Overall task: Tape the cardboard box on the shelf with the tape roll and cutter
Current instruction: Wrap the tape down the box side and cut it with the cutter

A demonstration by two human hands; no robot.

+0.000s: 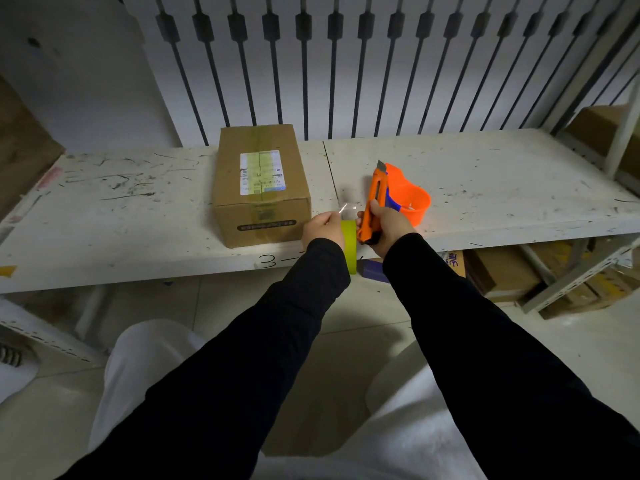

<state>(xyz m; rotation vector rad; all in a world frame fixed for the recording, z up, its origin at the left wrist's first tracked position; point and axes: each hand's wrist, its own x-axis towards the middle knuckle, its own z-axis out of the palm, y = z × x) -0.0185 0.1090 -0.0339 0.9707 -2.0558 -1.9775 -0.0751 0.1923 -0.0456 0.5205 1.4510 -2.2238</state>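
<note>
A brown cardboard box point(262, 183) with a white label and a strip of tape along its top stands on the white shelf point(138, 216). Just right of the box's front corner, my left hand point(322, 228) grips a yellow-green tape roll point(350, 245), most of it hidden behind my wrist. A short clear tape end point(347, 208) sticks up between my hands. My right hand point(388, 230) holds an orange box cutter point(374, 202) upright, its blade out at the top, close to the tape end.
An orange plastic tape dispenser point(410, 197) lies on the shelf behind my right hand. A barred panel point(332, 64) backs the shelf. Cardboard boxes point(512, 275) sit under the shelf at the right, another point(602, 133) on the far right rack.
</note>
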